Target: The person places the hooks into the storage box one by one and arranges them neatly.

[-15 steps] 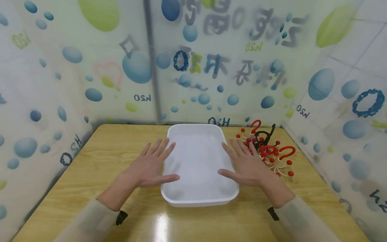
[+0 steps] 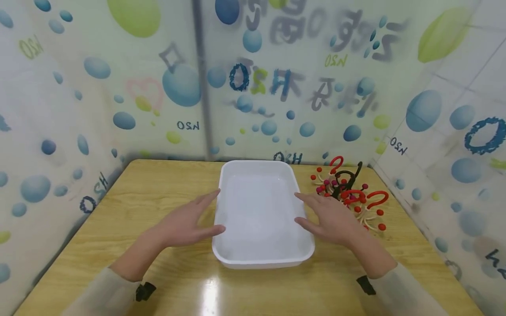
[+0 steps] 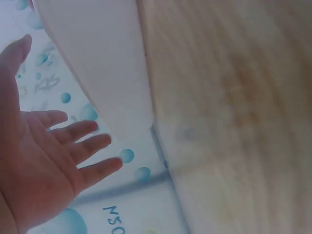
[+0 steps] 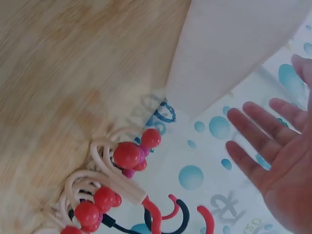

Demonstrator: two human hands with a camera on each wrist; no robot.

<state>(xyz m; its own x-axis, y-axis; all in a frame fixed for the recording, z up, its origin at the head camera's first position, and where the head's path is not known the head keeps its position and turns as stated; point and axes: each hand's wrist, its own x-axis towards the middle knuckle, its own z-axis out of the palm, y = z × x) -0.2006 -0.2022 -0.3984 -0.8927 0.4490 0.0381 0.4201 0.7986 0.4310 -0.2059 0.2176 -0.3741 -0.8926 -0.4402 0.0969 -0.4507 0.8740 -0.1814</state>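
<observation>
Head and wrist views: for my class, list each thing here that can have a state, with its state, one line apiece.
White tray: upright on the table, empty.
Left hand: fingers extended, holding nothing.
Right hand: fingers extended, holding nothing.
Hooked, ball-tipped things: clustered together on the table, not held.

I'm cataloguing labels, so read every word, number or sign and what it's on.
"H2O", mirrored: back wall.
"N2O", mirrored: back wall, left wall, right wall.
"O": right wall, left wall.
"H": left wall.
Edge lettering, right wall: cut off.
Grey characters, back wall: too blurred.
Tray: none readable.
</observation>
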